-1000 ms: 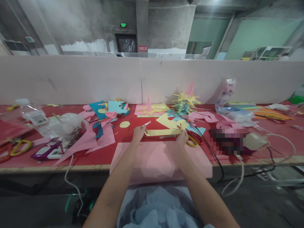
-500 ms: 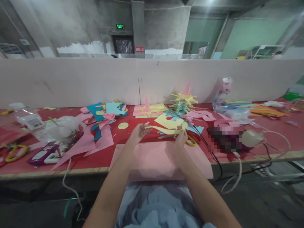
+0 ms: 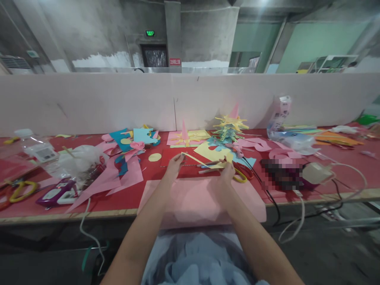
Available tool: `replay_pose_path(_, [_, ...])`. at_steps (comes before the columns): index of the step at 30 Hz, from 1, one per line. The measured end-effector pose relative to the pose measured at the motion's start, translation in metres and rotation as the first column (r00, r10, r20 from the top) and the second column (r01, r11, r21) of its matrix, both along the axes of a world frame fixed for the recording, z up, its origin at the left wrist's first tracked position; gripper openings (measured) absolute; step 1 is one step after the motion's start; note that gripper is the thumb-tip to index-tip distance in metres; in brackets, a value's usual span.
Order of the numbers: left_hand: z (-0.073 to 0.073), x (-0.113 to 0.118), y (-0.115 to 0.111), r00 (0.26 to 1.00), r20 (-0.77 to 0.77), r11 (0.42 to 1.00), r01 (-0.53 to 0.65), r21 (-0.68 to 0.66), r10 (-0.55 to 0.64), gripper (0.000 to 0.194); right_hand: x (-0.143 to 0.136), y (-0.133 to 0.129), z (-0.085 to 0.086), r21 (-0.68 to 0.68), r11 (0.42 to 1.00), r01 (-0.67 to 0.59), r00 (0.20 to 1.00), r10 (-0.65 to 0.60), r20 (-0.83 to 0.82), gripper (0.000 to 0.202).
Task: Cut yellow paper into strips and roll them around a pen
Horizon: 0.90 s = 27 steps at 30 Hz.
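Observation:
A narrow yellow paper strip [image 3: 196, 160] stretches between my two hands above the red table. My left hand [image 3: 175, 163] pinches its upper left end. At the other end, the fingers of my right hand [image 3: 227, 171] are closed on the strip. Just beyond my right hand lies a yellow paper sheet [image 3: 209, 151] with a cut edge. Scissors with yellow handles [image 3: 241, 175] rest right beside that hand. A large pink sheet [image 3: 196, 198] lies under my forearms at the table's front edge.
Behind stand a layered paper tree [image 3: 230, 128] with a pink cone top and a smaller pink cone [image 3: 184, 134]. Pink and blue scraps [image 3: 127, 174], a purple glue-gun-like tool [image 3: 57, 193] and a bottle [image 3: 37, 146] lie left. Cables and a white plug [image 3: 316, 173] are right.
The yellow strip has turned so that it shows thinner and slants down from left to right. My left hand has shifted slightly; both hands keep their hold.

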<state>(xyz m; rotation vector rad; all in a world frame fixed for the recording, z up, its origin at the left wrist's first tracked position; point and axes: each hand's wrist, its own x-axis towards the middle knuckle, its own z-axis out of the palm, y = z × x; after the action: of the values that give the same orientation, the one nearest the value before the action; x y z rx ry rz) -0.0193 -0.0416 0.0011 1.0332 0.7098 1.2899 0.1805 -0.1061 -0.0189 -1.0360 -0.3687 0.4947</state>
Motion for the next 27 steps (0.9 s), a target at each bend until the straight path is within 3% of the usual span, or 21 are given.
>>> replay_pose_path(3, [0.001, -0.002, 0.001, 1.000, -0.001, 0.999, -0.031, 0.025, 0.031, 0.036, -0.001, 0.000, 0.002, 0.022, 0.998, 0.064, 0.995, -0.062, -0.080, 0.029])
replay_pose_path(8, [0.009, -0.007, -0.003, 0.999, 0.042, 0.997, 0.018, 0.072, -0.021, 0.038, 0.001, -0.003, 0.006, -0.029, 0.999, 0.029, 0.996, -0.031, -0.081, 0.029])
replay_pose_path(12, [0.016, -0.009, -0.009, 0.990, 0.075, 0.989, 0.110, 0.096, -0.118, 0.035, 0.000, -0.003, 0.005, -0.034, 0.999, -0.014, 0.995, 0.011, -0.094, 0.025])
replay_pose_path(18, [0.020, -0.011, -0.013, 0.937, 0.242, 0.963, 0.218, 0.157, -0.252, 0.024, -0.017, -0.007, 0.008, 0.039, 0.997, -0.069, 0.989, 0.073, -0.128, 0.021])
replay_pose_path(23, [0.014, -0.012, -0.009, 0.932, 0.320, 0.980, 0.125, 0.154, -0.170, 0.024, -0.023, -0.011, 0.011, 0.030, 0.993, -0.112, 0.992, 0.113, -0.054, 0.026])
replay_pose_path(27, [0.012, -0.012, -0.005, 0.922, 0.383, 0.997, 0.036, 0.072, -0.061, 0.023, -0.018, -0.011, 0.011, -0.007, 0.993, -0.117, 0.993, 0.117, -0.010, 0.032])
